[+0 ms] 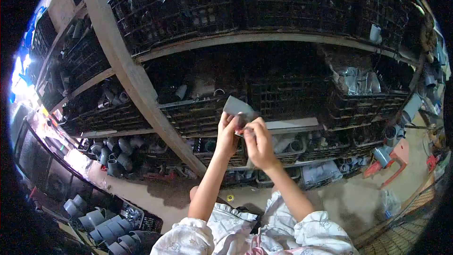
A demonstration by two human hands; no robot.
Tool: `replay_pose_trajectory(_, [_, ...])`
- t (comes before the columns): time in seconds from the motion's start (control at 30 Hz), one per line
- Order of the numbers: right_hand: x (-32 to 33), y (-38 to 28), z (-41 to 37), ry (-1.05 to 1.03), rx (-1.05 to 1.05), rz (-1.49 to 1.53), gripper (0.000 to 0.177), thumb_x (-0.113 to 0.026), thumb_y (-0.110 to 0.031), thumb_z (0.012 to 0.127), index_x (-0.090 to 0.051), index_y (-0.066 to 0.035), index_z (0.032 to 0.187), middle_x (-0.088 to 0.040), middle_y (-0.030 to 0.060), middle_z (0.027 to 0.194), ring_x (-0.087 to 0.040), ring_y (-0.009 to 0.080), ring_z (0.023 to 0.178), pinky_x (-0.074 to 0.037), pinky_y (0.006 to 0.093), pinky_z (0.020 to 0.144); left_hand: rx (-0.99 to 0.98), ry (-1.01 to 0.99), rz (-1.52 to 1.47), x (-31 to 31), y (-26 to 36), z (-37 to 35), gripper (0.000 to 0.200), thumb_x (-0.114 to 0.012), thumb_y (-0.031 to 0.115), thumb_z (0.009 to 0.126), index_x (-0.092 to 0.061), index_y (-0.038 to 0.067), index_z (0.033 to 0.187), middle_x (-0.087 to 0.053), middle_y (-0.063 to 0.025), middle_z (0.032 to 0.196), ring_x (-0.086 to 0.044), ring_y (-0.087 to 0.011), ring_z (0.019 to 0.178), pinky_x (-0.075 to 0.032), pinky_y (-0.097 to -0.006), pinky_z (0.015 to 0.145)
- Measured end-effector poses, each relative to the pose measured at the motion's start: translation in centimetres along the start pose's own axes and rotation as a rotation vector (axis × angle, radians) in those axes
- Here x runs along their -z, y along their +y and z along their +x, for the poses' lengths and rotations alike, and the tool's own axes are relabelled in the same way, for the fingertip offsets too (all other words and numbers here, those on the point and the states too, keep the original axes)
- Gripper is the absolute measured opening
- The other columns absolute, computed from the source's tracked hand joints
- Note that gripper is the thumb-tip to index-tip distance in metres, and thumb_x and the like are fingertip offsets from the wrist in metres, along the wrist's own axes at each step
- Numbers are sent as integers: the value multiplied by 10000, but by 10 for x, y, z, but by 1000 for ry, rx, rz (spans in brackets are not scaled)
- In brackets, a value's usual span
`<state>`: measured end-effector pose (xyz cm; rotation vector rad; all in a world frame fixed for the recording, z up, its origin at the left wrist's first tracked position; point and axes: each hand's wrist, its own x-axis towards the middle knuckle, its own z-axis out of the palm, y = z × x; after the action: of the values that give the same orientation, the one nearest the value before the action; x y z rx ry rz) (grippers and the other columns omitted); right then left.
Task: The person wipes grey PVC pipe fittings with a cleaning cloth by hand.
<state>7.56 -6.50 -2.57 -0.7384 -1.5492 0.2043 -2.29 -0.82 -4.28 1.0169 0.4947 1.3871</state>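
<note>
A grey plastic pipe fitting (237, 106) is held up in front of the shelves, its smooth side facing up. My left hand (227, 136) is wrapped around its lower left part. Close against it on the right, my right hand (260, 145) has its fingers curled in a pinch near the fitting's lower end. A small dark and reddish patch (241, 122) shows between the two hands, too blurred to name. What my right fingertips grip, if anything, cannot be made out.
Black plastic crates (292, 97) line the shelves, with a slanting wooden post (125, 75) at left. Grey pipe fittings (111, 229) are stacked at lower left. On the floor are a small yellow ring (230, 198) and, at right, a red plastic stool (400, 156).
</note>
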Motion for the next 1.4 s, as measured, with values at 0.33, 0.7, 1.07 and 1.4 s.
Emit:
replay_pose_trajectory(0.33, [13,-17,-12,-31,-36,52,151,-371,-136,843,-442,-7,815,-415,117,775,-422,216,711,-344,296,656,-143,-28,63,-32,26,-7,361,-535,140,768,-386,55,1086,-505,-110,1012,-512,-165,869,-449,-291,727])
replay_pose_trajectory(0.7, [62,-50,11,294,-212,331,152,-352,-132,868,-423,-7,917,-433,45,896,-393,102,817,-304,223,778,115,-439,-684,-41,25,-24,453,-348,528,808,-380,194,1111,-460,-151,990,-486,-251,833,-447,-366,655])
replay_pose_trajectory(1.07, [54,-61,32,-94,167,-94,99,-580,-18,696,-516,1,769,-488,97,711,-476,184,630,-379,263,544,163,-588,-361,-28,22,-38,639,-319,525,809,-312,30,1214,-436,-137,1145,-445,-238,1043,-345,-356,901])
replay_pose_trajectory(1.4, [54,-60,22,-65,81,-112,61,-557,-25,724,-518,-6,767,-470,78,657,-449,155,535,-344,245,461,202,-557,-190,-27,20,-41,668,-398,537,765,-288,68,1228,-429,-120,1145,-433,-234,1056,-359,-357,892])
